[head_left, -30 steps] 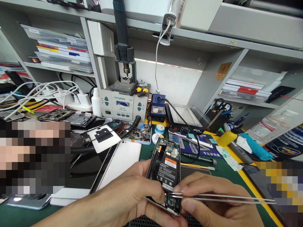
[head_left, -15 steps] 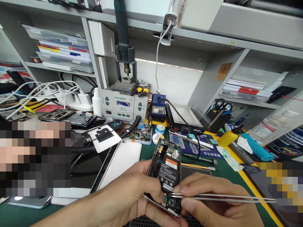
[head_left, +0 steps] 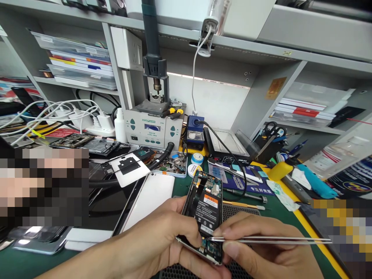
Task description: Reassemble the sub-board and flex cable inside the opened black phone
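An opened smartphone [head_left: 207, 205] lies tilted in my left hand [head_left: 171, 228], its circuit board, black battery and lower board bare. My left fingers wrap around its edge, and one bent finger presses near the lower board. Between the thumb and fingers of my right hand [head_left: 261, 240] is a pair of metal tweezers [head_left: 267, 240]. Their tips reach the lower board just below the battery, close to my left fingertip. What the tips touch is too small to make out. Beneath the phone is a black perforated mat [head_left: 241, 211].
Behind stands a hot-air station [head_left: 151, 130], beside a blue soldering iron stand [head_left: 195, 131]. A parts tray [head_left: 171, 166] of circuit boards and a white phone panel [head_left: 157, 190] lie left of the phone. Right are a screwdriver [head_left: 247, 195], a yellow bottle [head_left: 280, 170] and a black cable.
The tweezers' two arms have come closer together, and their rear end has shifted slightly up and left. Both hands stay at nearly the same place on the phone.
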A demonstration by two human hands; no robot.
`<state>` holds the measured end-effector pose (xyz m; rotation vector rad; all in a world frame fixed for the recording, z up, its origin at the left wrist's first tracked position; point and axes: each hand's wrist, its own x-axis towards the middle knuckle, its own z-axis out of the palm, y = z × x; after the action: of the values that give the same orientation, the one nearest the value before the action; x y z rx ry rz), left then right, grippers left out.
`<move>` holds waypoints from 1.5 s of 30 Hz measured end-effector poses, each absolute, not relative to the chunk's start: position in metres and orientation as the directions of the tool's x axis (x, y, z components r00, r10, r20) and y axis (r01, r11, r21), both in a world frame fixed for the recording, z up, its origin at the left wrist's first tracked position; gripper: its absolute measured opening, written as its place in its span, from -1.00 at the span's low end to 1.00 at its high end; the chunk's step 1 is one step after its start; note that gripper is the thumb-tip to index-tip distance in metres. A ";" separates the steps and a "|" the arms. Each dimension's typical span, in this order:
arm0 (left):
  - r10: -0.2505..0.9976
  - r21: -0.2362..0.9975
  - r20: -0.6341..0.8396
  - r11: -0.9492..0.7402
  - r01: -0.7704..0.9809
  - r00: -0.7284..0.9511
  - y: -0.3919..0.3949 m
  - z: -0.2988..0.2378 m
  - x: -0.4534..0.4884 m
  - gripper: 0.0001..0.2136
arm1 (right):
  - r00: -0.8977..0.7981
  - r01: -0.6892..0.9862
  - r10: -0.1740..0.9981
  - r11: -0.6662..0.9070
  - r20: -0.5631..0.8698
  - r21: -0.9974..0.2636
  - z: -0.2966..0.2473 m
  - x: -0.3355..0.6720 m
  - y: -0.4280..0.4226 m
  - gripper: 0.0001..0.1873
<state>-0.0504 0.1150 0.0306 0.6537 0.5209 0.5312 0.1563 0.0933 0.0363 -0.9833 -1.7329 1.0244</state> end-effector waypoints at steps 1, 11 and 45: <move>0.606 0.680 -0.284 0.674 -0.290 0.743 0.115 0.030 -0.050 -0.68 | -0.312 0.189 0.907 0.349 0.281 -0.918 0.036 0.157 0.093 -0.63; 0.607 0.689 -0.291 0.669 -0.279 0.740 0.117 0.028 -0.048 -0.70 | -0.322 0.137 0.913 0.308 0.252 -0.941 0.034 0.158 0.091 -0.63; 0.593 0.695 -0.285 0.668 -0.264 0.753 0.120 0.019 -0.050 -0.69 | -0.285 0.170 0.948 0.198 0.144 -0.965 0.021 0.158 0.091 -0.86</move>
<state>-0.0504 0.1197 0.0195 0.6797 0.5274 0.5092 0.1585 0.0906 0.0214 -1.0757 -1.6362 1.1706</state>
